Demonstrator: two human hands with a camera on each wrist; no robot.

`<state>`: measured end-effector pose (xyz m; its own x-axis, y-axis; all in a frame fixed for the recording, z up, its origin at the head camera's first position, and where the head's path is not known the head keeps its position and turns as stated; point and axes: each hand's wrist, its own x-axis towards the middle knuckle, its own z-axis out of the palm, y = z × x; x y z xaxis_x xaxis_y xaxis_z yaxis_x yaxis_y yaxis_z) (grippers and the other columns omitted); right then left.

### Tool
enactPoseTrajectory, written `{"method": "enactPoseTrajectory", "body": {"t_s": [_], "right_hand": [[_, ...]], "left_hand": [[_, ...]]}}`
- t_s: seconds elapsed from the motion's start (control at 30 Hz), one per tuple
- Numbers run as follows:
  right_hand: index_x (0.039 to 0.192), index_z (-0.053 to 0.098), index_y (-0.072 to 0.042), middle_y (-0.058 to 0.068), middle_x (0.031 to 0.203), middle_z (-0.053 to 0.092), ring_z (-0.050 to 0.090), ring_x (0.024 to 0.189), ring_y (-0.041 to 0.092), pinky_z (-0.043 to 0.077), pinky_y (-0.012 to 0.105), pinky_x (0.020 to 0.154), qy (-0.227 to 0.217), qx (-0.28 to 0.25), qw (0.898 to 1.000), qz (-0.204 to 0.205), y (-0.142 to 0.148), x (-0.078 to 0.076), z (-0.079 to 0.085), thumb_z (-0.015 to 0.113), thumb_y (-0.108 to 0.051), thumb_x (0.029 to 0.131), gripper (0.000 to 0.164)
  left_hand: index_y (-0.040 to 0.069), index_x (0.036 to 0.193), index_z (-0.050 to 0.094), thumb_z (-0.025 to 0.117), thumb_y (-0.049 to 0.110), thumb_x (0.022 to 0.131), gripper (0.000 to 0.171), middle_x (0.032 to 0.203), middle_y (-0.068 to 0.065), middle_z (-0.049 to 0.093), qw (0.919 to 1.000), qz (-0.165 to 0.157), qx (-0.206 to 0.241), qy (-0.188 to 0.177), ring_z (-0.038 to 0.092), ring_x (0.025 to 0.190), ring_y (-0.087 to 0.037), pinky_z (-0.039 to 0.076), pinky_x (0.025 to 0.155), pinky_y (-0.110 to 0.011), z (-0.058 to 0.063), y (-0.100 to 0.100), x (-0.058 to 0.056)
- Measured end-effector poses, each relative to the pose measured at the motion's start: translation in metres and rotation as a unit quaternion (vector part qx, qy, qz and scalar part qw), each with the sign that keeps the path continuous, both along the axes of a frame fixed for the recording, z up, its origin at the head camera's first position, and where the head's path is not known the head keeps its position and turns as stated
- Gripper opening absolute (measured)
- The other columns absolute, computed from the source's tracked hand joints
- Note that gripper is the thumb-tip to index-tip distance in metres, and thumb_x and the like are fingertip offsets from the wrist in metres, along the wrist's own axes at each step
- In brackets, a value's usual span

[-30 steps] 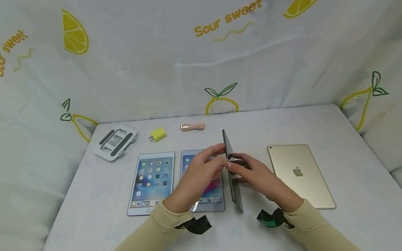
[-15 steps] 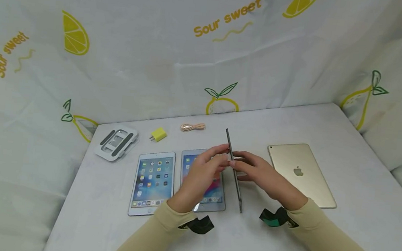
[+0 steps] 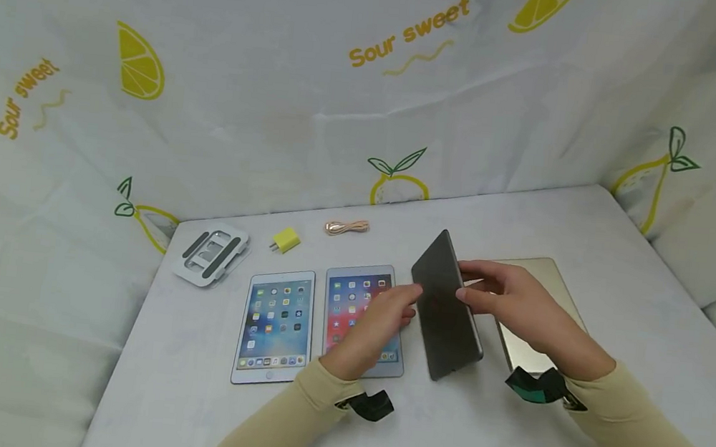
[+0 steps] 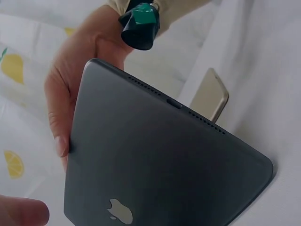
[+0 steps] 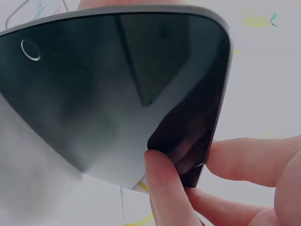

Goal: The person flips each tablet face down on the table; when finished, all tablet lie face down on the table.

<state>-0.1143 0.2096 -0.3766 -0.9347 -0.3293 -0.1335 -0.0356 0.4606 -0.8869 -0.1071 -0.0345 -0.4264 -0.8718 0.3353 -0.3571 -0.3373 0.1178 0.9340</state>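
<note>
My right hand (image 3: 521,304) grips a dark grey tablet (image 3: 443,311) by its right edge and holds it tilted up on its side. Its back, with an apple logo, shows in the left wrist view (image 4: 164,150). The right wrist view catches its dark glossy screen (image 5: 84,103), one finger resting on it. Beside the left edge is my left hand (image 3: 370,329), fingers loosely bent. In the left wrist view its thumb (image 4: 26,212) is apart from the tablet. Part of a white tablet with a lit screen (image 3: 347,298) is hidden under that hand.
Another lit white tablet (image 3: 273,323) lies to the left. A gold tablet (image 3: 550,274) lies face down, partly behind my right hand. Along the back are a white-and-grey folding stand (image 3: 211,254), a yellow charger plug (image 3: 286,239) and a coiled cable (image 3: 347,227).
The dark tablet, seen nearly edge-on before, has moved right and turned so its back shows. My right hand has moved right with it; the left thumb has come off its edge.
</note>
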Motion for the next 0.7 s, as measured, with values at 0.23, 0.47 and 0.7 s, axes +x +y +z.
{"method": "enactPoseTrajectory", "body": {"t_s": [0.23, 0.47, 0.7], "right_hand": [[0.155, 0.053, 0.003, 0.017, 0.124, 0.074, 0.072, 0.099, 0.004, 0.063, 0.026, 0.084, 0.003, 0.023, 1.000, -0.021, 0.017, 0.003, -0.002, 0.071, -0.022, 0.105, 0.059], [0.157, 0.051, 0.004, 0.017, 0.128, 0.074, 0.069, 0.104, 0.000, 0.058, 0.020, 0.087, -0.010, 0.051, 0.998, -0.029, 0.034, -0.001, -0.016, 0.071, -0.024, 0.106, 0.062], [0.154, 0.055, 0.002, 0.015, 0.130, 0.076, 0.069, 0.116, 0.019, 0.056, 0.035, 0.095, -0.015, 0.105, 0.994, -0.029, 0.043, -0.001, -0.031, 0.070, -0.026, 0.106, 0.058]], "left_hand": [[0.012, 0.162, 0.046, 0.056, 0.058, 0.107, 0.073, 0.168, -0.006, 0.045, 0.9994, -0.019, 0.006, -0.027, 0.052, 0.149, -0.032, 0.040, 0.129, -0.051, 0.000, 0.003, 0.000], [0.012, 0.163, 0.046, 0.056, 0.055, 0.107, 0.071, 0.166, -0.006, 0.046, 0.9995, -0.019, -0.001, -0.025, 0.052, 0.148, -0.032, 0.040, 0.129, -0.051, 0.001, 0.000, -0.002], [0.011, 0.161, 0.050, 0.057, 0.054, 0.107, 0.069, 0.166, -0.007, 0.047, 0.9991, -0.028, -0.022, -0.024, 0.053, 0.148, -0.031, 0.042, 0.128, -0.050, -0.003, -0.001, -0.002]]}}
